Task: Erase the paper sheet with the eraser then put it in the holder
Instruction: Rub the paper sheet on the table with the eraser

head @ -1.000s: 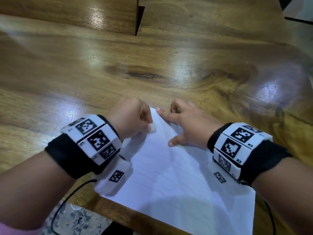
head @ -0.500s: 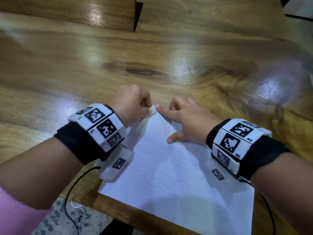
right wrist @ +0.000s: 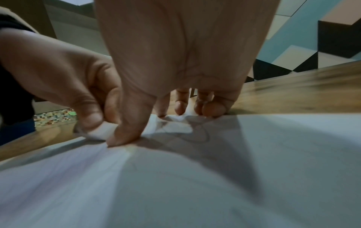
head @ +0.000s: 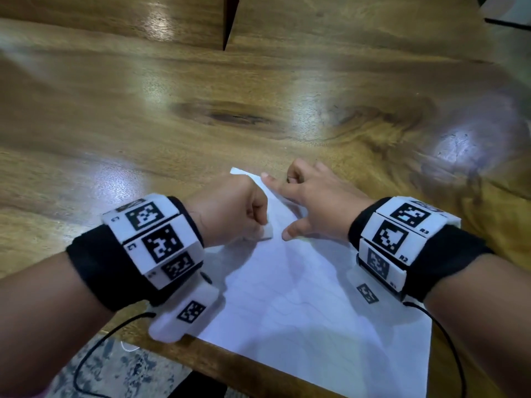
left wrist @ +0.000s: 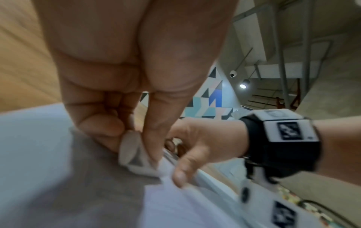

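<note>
A white paper sheet with faint pencil lines lies on the wooden table, its near edge overhanging the front. My left hand is curled in a fist and pinches a white eraser between thumb and fingers, pressing it on the paper near the far corner. In the left wrist view the eraser touches the sheet. My right hand rests on the paper beside it, index finger and thumb spread, pinning the sheet down; its other fingers curl at the paper's edge. A pencil scribble shows under the right hand.
A dark gap splits the wooden panels at the table's far side. Black cables hang from both wristbands past the table's front edge. A patterned floor shows below.
My left hand with the eraser slid away towards the paper's far corner, then back towards me along the sheet. The right hand stays planted on the paper.
</note>
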Available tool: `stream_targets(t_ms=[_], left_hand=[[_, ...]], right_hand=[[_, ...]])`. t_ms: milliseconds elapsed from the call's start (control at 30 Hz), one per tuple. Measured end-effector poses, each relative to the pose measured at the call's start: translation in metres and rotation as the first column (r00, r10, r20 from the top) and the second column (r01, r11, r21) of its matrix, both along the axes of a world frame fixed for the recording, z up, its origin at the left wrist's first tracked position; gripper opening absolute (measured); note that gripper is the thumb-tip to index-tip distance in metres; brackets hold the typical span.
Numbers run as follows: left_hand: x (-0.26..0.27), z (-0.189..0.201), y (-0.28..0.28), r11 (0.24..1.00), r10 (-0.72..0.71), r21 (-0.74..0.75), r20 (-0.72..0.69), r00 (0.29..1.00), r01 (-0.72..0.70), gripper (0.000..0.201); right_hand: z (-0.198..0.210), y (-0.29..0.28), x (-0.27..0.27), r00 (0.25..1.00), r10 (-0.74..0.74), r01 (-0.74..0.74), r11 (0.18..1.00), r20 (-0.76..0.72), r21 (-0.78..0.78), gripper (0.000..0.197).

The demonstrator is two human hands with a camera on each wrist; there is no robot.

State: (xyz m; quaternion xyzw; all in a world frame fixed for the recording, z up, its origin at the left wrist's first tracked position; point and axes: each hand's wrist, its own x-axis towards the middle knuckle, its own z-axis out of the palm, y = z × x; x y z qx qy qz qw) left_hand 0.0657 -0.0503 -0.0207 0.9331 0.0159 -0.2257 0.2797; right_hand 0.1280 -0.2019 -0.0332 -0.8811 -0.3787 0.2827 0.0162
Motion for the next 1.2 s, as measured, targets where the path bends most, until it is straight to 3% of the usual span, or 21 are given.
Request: stream_targets(t_ms=[167, 233, 367, 433, 500, 567, 633, 733, 767, 933, 1000, 1100, 1133, 1200], left_hand=[[0.023, 0.002, 0.005, 0.984, 0.167, 0.024, 0.195, 0.966, -0.175, 0.006], [0.018, 0.001, 0.004, 0.992, 0.11, 0.045, 0.182, 0.977, -0.12, 0.006], [-0.005, 0.003, 0.005, 0.992, -0.113, 0.055, -0.034, 0.993, 0.115, 0.005], [0.004, 0.005, 0.008, 0.998, -0.048, 0.052, 0.009, 0.999, 0.047, 0.007], [0.018, 0.006, 0.009, 0.994, 0.072, 0.074, 0.148, 0.986, -0.084, 0.008], [0.019, 0.005, 0.009, 0.99, 0.093, 0.081, 0.215, 0.972, -0.113, 0.008], [0.003, 0.002, 0.009, 0.994, -0.044, 0.104, 0.163, 0.986, 0.027, 0.005], [-0.021, 0.001, 0.011, 0.976, -0.206, 0.071, -0.031, 0.978, 0.208, 0.004], [-0.02, 0.001, 0.013, 0.979, -0.191, 0.064, -0.024, 0.981, 0.193, 0.006], [0.008, -0.002, 0.012, 0.991, 0.024, 0.119, 0.27, 0.963, -0.059, 0.009], [-0.006, -0.002, 0.014, 0.994, -0.063, 0.106, 0.219, 0.974, 0.041, 0.004], [-0.032, 0.001, 0.019, 0.981, -0.184, 0.056, -0.047, 0.982, 0.186, 0.014], [-0.031, 0.002, 0.02, 0.983, -0.172, 0.046, -0.069, 0.983, 0.175, 0.015], [-0.017, 0.001, 0.019, 0.989, -0.113, 0.1, 0.072, 0.991, 0.106, 0.01]], right_hand=[[0.0, 0.0, 0.0, 1.0, 0.003, -0.003, 1.0, 0.007, -0.01, 0.092], [-0.001, 0.001, 0.0, 1.0, -0.004, 0.004, 1.0, 0.001, -0.005, 0.093], [-0.002, 0.0, 0.0, 1.0, -0.023, 0.023, 1.0, 0.002, -0.016, 0.094], [-0.001, 0.001, -0.001, 1.0, -0.025, 0.025, 0.999, 0.004, -0.026, 0.093], [0.0, 0.001, -0.001, 1.0, -0.015, 0.015, 0.999, 0.01, -0.031, 0.093], [0.0, 0.001, -0.001, 1.0, -0.003, 0.003, 1.0, 0.014, -0.028, 0.093], [0.0, 0.001, 0.0, 1.0, 0.0, 0.0, 1.0, 0.013, -0.019, 0.093], [-0.001, 0.001, 0.0, 1.0, 0.006, -0.005, 1.0, 0.012, -0.02, 0.094], [-0.001, 0.001, 0.0, 1.0, 0.008, -0.008, 1.0, 0.014, -0.022, 0.094], [0.0, 0.0, -0.001, 1.0, -0.001, 0.001, 1.0, 0.009, -0.021, 0.093], [0.0, 0.001, -0.001, 1.0, 0.002, -0.002, 1.0, 0.006, -0.024, 0.093], [0.0, 0.001, -0.001, 1.0, 0.005, -0.004, 0.999, 0.009, -0.037, 0.093], [0.0, 0.001, -0.001, 1.0, 0.005, -0.004, 0.999, 0.008, -0.042, 0.093], [0.0, 0.001, -0.001, 1.0, 0.006, -0.006, 0.999, 0.007, -0.048, 0.093]])
